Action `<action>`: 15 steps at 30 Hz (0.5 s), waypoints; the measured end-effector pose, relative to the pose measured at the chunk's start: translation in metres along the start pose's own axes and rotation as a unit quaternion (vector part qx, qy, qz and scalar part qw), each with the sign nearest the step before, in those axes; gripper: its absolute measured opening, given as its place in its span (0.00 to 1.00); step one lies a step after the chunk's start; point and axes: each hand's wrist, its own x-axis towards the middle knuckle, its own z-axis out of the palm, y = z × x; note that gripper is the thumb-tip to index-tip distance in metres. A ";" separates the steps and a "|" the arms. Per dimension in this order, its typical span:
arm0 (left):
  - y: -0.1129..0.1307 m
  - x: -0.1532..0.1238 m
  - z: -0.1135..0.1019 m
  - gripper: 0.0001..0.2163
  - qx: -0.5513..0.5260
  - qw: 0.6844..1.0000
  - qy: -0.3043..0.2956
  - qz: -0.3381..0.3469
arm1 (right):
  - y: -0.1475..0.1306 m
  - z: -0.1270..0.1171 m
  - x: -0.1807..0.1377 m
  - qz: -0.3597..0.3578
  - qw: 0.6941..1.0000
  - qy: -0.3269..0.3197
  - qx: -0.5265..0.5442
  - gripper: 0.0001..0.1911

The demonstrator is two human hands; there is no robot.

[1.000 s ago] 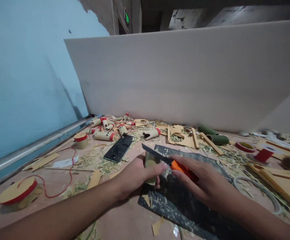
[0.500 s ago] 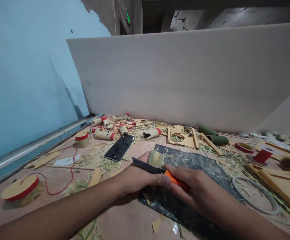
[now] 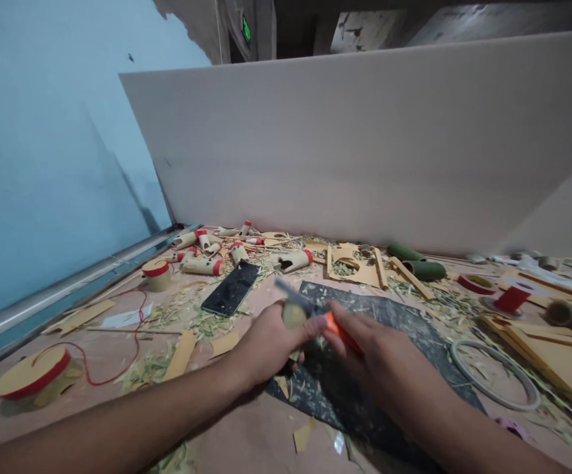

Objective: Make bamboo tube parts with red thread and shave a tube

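Note:
My left hand (image 3: 268, 342) is closed around a short pale bamboo piece (image 3: 293, 317), partly covered by the fingers. In my right hand (image 3: 377, 345) is a utility knife (image 3: 341, 331) with an orange handle; its blade is smeared by motion and points up and left, just over the bamboo piece. The left thumb reaches across to the knife near the base of the blade. Both hands are above the front left part of a dark, shaving-strewn mat (image 3: 379, 313).
Beyond my hands lie a phone (image 3: 231, 289), red-ended bamboo tubes (image 3: 295, 260) and a cut board (image 3: 359, 266). Green bamboo (image 3: 426, 270), a red spool (image 3: 511, 299) and a tape ring (image 3: 495, 375) are on the right. A red-rimmed disc (image 3: 31, 372) sits left. A white panel (image 3: 364, 158) stands behind.
The bamboo piece has tilted in my left hand, and more of its rounded side or end faces me. The knife has swung so its blade points more upward. The view has shifted slightly.

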 end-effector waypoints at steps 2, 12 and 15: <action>0.001 0.000 0.002 0.26 -0.016 1.000 0.014 -0.002 | 0.010 -0.006 0.009 0.033 0.999 0.034 -0.021 0.19; 0.000 0.003 -0.009 0.25 -0.052 0.997 -0.059 -0.022 | 0.004 -0.022 0.006 -0.049 0.988 -0.083 0.122 0.17; 0.001 0.000 -0.007 0.26 -0.102 0.992 -0.071 0.003 | -0.002 -0.025 0.006 -0.061 0.978 -0.118 0.160 0.16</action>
